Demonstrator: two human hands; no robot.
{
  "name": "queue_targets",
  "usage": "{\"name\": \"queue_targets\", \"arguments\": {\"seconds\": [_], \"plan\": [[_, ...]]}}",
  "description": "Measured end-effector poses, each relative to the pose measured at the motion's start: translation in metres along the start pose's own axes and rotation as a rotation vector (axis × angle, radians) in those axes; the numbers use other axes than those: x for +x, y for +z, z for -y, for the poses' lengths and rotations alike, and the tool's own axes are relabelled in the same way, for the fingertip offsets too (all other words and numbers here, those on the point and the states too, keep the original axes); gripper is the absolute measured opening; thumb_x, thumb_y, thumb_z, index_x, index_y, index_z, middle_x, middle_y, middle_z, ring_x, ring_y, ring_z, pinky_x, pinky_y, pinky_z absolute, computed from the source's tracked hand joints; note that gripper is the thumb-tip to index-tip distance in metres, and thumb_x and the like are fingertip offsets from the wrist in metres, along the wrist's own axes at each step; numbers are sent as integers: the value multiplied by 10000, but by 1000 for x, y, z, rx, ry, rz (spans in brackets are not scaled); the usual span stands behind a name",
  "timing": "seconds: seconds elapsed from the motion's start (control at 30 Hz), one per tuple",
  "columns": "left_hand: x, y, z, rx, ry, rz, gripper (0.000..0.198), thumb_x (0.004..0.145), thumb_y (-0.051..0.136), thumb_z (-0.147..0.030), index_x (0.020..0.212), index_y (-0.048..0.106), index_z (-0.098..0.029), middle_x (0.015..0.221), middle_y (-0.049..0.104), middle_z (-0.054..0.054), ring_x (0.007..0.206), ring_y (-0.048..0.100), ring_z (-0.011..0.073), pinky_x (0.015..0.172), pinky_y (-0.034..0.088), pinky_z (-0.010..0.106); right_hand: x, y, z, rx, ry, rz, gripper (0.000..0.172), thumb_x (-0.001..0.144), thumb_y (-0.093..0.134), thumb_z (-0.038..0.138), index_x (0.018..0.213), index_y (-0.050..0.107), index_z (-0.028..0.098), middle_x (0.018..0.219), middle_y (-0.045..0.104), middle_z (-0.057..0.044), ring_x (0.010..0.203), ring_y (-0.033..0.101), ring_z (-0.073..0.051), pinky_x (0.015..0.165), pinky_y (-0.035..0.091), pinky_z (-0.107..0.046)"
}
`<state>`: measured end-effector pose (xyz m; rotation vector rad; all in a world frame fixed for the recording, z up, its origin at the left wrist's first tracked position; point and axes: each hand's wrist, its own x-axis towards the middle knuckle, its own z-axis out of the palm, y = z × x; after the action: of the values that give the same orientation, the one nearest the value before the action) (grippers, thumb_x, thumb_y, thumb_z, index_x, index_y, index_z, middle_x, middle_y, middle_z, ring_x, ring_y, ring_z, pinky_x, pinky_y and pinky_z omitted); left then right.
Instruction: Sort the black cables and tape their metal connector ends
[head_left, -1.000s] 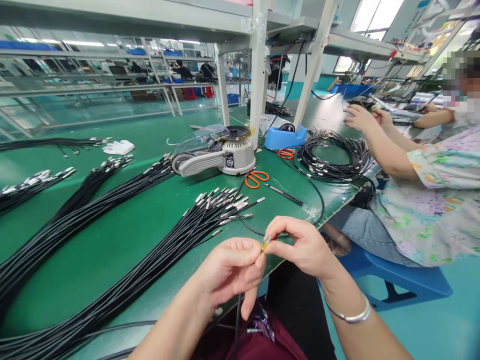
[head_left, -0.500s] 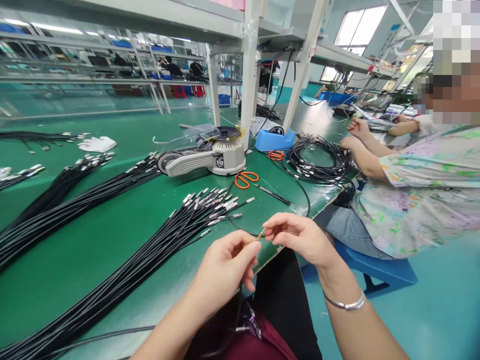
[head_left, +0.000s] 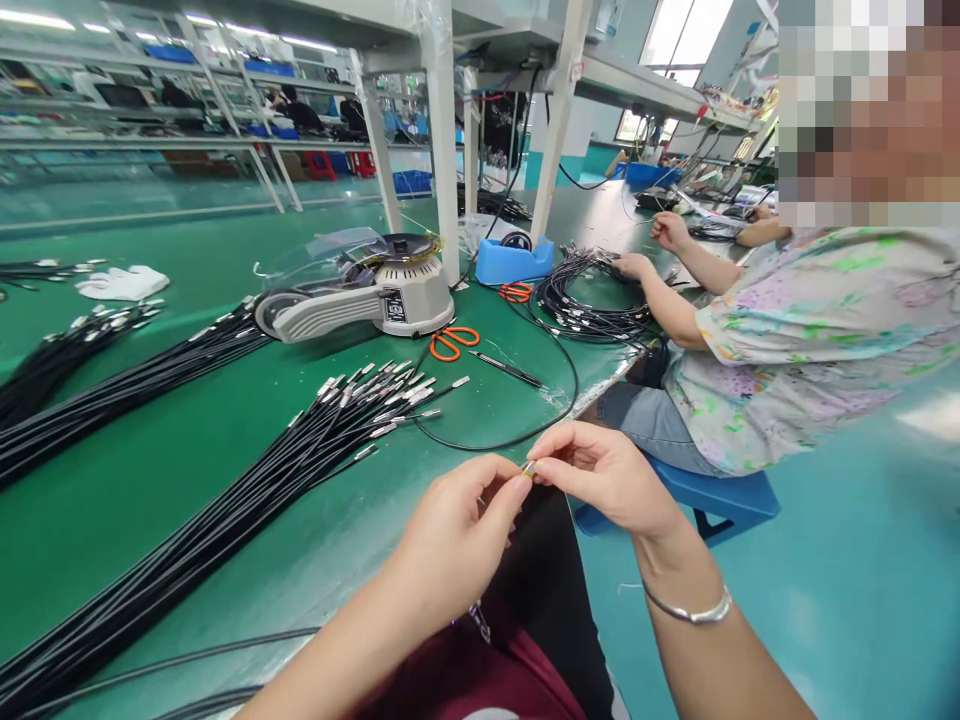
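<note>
Low over the table's front edge, my left hand (head_left: 457,530) is closed in a pinch on a cable end (head_left: 529,468) with a small silver and yellow tip. My right hand (head_left: 600,475) pinches the same tip from the other side, thumb against fingers. The fingertips of both hands nearly meet and hide most of the piece. To the left lies a thick bundle of black cables (head_left: 247,500), their silver connector ends fanned out toward the table's middle.
Behind are a tape dispenser machine (head_left: 409,300), orange-handled scissors (head_left: 454,343), a black pen-like tool (head_left: 506,370) and a blue tape holder (head_left: 514,260). More cable bundles (head_left: 150,385) and a white glove (head_left: 124,283) lie left. A co-worker (head_left: 810,340) sits right, beside coiled cables (head_left: 592,300).
My right hand's fingers have closed onto the cable tip, and the hands have come closer together. The view has turned a little to the right.
</note>
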<state>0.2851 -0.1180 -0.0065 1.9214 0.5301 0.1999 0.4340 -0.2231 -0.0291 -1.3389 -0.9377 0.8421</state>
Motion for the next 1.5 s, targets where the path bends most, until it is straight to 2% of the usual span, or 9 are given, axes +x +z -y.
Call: {"name": "queue_targets", "arguments": {"seconds": [0.13, 0.3, 0.43, 0.5, 0.6, 0.67, 0.8, 1.1, 1.5], "plan": [[5, 8, -2, 1, 12, 62, 230, 867, 463, -339, 715, 550, -190, 592, 515, -41, 550, 503, 110, 536, 384, 218, -8, -9, 3, -11, 39, 29, 109, 763, 688, 263, 812, 651, 173, 745, 658, -14, 695, 589, -116, 644, 476, -241], [9, 12, -2, 152, 175, 33, 222, 856, 474, -278, 687, 583, -186, 664, 517, -26, 654, 481, 117, 627, 373, 231, -14, -15, 3, -14, 168, 99, 155, 741, 707, 282, 819, 656, 158, 705, 655, -5, 659, 589, -110, 628, 470, -238], [8, 0, 2, -38, -13, 155, 268, 870, 446, -360, 774, 612, -173, 698, 567, -13, 649, 511, 121, 635, 411, 231, -13, -14, 0, -60, 178, 30, 139, 733, 704, 276, 740, 657, 145, 673, 643, -2, 630, 565, -103, 618, 452, -232], [3, -8, 7, -119, -107, 144, 323, 878, 421, -418, 900, 630, -172, 784, 613, 6, 700, 546, 132, 679, 438, 239, -11, -14, -2, -59, 198, -30, 156, 734, 699, 294, 738, 657, 144, 664, 640, -3, 626, 568, -105, 612, 449, -233], [-7, -13, 18, -68, -172, 124, 347, 845, 477, -455, 996, 627, -181, 806, 633, 9, 740, 561, 147, 705, 438, 244, -11, -13, -6, -67, 227, -80, 187, 732, 696, 323, 739, 657, 140, 654, 637, -7, 613, 570, -107, 597, 448, -235], [-11, -10, 21, -3, -198, 148, 304, 833, 491, -430, 905, 642, -176, 747, 630, 6, 705, 558, 150, 670, 430, 242, -12, -13, -7, -87, 234, -93, 193, 731, 693, 327, 736, 659, 137, 645, 635, -8, 606, 568, -107, 593, 448, -238], [-6, 3, 13, 71, -161, 140, 274, 830, 458, -351, 690, 612, -173, 658, 608, 1, 635, 540, 141, 624, 414, 235, -16, -13, -3, -126, 255, -106, 204, 720, 695, 334, 725, 661, 133, 639, 635, -15, 600, 565, -115, 594, 452, -252], [19, 19, -5, -120, -119, 196, 236, 789, 525, -289, 612, 624, -167, 590, 605, -11, 558, 543, 110, 574, 451, 205, -26, -15, 1, -132, 266, -116, 199, 716, 691, 334, 712, 660, 138, 642, 644, -25, 601, 573, -129, 591, 451, -266], [17, 20, 6, -294, -102, 240, 177, 789, 582, -274, 833, 681, -134, 699, 652, 16, 641, 570, 114, 667, 473, 240, -29, -17, -2, -137, 256, -146, 205, 726, 683, 341, 709, 657, 138, 613, 630, -11, 569, 560, -118, 549, 418, -246]]}}
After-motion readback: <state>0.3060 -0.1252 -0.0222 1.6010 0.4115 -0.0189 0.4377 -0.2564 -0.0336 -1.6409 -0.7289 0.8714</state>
